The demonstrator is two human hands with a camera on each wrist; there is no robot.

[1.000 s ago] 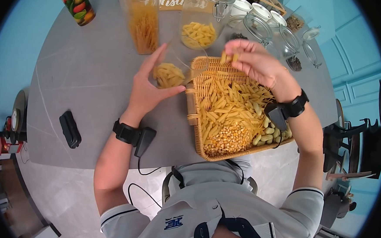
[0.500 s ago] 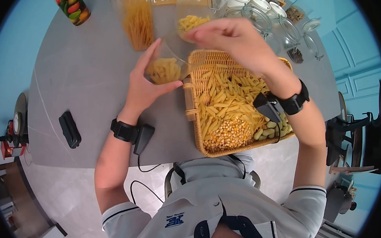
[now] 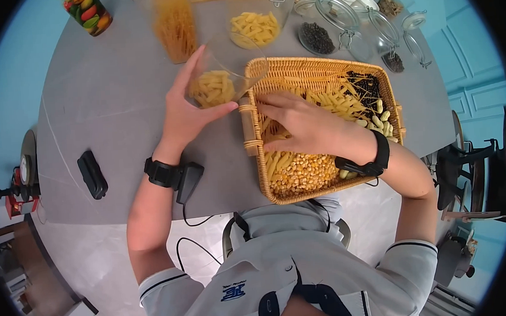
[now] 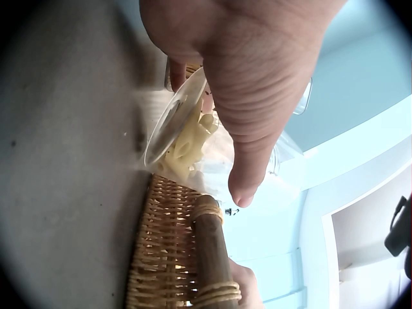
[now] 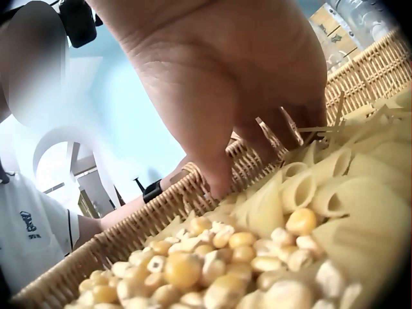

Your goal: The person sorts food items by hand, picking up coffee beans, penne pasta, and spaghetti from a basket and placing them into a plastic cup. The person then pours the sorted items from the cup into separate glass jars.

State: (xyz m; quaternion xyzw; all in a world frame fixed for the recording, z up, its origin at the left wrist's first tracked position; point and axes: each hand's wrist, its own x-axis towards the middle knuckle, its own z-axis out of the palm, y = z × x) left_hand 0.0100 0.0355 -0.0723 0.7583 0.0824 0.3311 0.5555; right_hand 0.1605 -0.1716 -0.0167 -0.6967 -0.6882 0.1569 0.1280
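A clear jar [image 3: 228,69] with penne [image 3: 213,88] at its bottom leans beside the basket's left handle. My left hand [image 3: 186,107] holds it from the left, thumb and fingers spread around its side. In the left wrist view the thumb lies across the clear wall, over the penne. Inside the wicker basket [image 3: 323,62], my right hand [image 3: 300,120] reaches down at the left end. In the right wrist view its fingers point down to the loose penne [image 5: 325,187], with the fingertips partly hidden behind it. Corn kernels [image 3: 306,174] lie just below this hand.
Peanuts [image 3: 383,121] and black beans [image 3: 366,87] fill the basket's right side. Behind it stand a spaghetti container [image 3: 176,32], a penne jar [image 3: 255,27] and several open clip-top jars [image 3: 318,38]. A black case [image 3: 92,175] lies at the left of the table.
My right hand carried penne to the jar's mouth, passed over it, then came back down into the basket with no penne showing in it. My left hand kept holding the jar.
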